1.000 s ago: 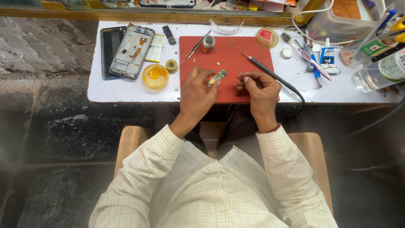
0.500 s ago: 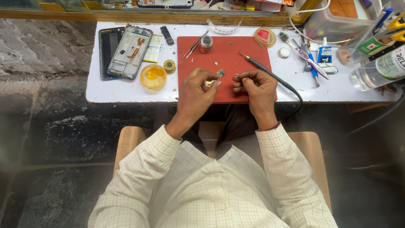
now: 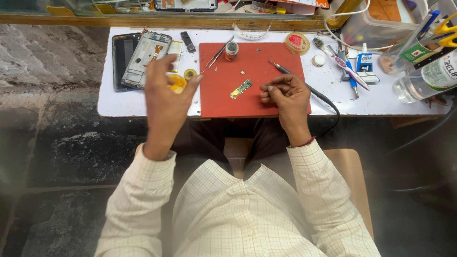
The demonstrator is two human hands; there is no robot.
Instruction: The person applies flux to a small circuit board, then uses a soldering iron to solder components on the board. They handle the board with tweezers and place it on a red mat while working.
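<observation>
Seen from overhead, person in pale checked shirt sits at small white worktable (image 3: 143,102) w/ red rectangular silicone work mat (image 3: 228,102) at centre; small green-gold circuit board strip (image 3: 241,89) lies flat on mat, tilted, touched by neither hand; right hand (image 3: 285,95) rests on mat just at 3 o'clock of strip, fingers curled in loosely, tips near strip but apart from it; cannot tell whether anything is pinched between them; thin black soldering iron w/ cable (image 3: 304,85) runs under/behind that hand from approx 11 o'clock to 4 o'clock, off table edge; left hand (image 3: 166,100) is raised over table's left part, fingers spread and half open, hovering on top of round yellow flux tin (image 3: 177,82), which it partly hides; contact w/ tin can't be told; small yellow tape roll (image 3: 190,74) just at 1 o'clock of tin; opened phone chassis w/ exposed internals (image 3: 145,57) and dark phone screen panel (image 3: 123,59) lie at 11 o'clock of left hand; metal tweezers (image 3: 216,56) and small glass jar (image 3: 232,50) sit at mat's 12 o'clock edge.
</observation>
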